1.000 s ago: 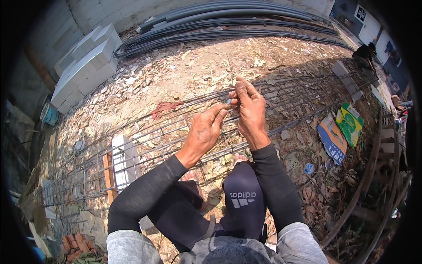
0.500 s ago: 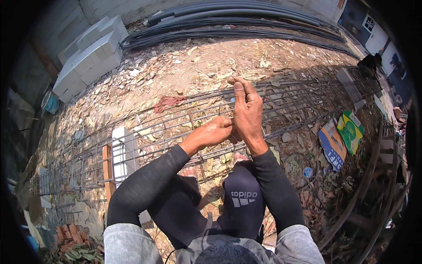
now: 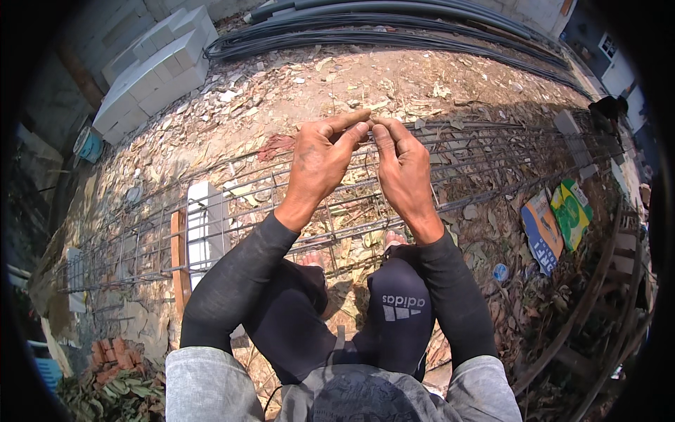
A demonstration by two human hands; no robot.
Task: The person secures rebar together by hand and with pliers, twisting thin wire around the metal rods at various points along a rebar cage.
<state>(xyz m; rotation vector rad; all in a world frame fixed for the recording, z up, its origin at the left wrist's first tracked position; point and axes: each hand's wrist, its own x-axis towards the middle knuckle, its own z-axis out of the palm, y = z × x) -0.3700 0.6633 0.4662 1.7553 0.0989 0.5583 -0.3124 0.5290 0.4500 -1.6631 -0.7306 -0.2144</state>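
Observation:
My left hand (image 3: 320, 160) and my right hand (image 3: 406, 167) are raised together over the far side of a long steel rebar cage (image 3: 271, 214). The fingertips of both are pinched and almost touch. Whatever sits between them is too small to make out. Below my hands the cage runs across in front of my feet, its long bars crossed by thin square hoops. At the left a white block (image 3: 204, 232) lies under the bars, beside a brown wooden piece (image 3: 178, 260).
White blocks (image 3: 151, 81) are stacked at the back left, near a blue bucket (image 3: 89, 145). Coiled bars and grey pipes (image 3: 394, 32) lie along the far wall. Flattened sacks (image 3: 541, 232) lie on the right. Another person (image 3: 608, 112) bends over the cage's far right end.
My left hand has moved up and away from beside my right wrist to meet the right fingertips. The right hand has turned and lowered slightly.

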